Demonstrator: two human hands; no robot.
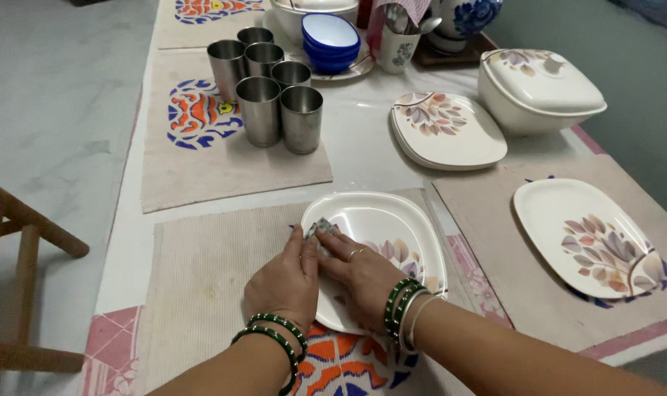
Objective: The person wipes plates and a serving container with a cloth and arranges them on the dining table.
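Hands meet on a small folded cloth (pixel 321 229) pressed to the near leaf-print plate's (pixel 392 220) left rim. Left hand (pixel 282 282) cups it, fingers curled; right hand (pixel 363 275) lies flat, fingertips pinning it. Cloth looks soft, light, easy to bunch; plate looks rigid, slick, breakable. Steel tumblers (pixel 267 92) behind plate.

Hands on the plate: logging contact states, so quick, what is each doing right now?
Left hand: fingers pressed on a small folded cloth at the white plate rim.
Right hand: flat on the plate, fingertips touching the same cloth.
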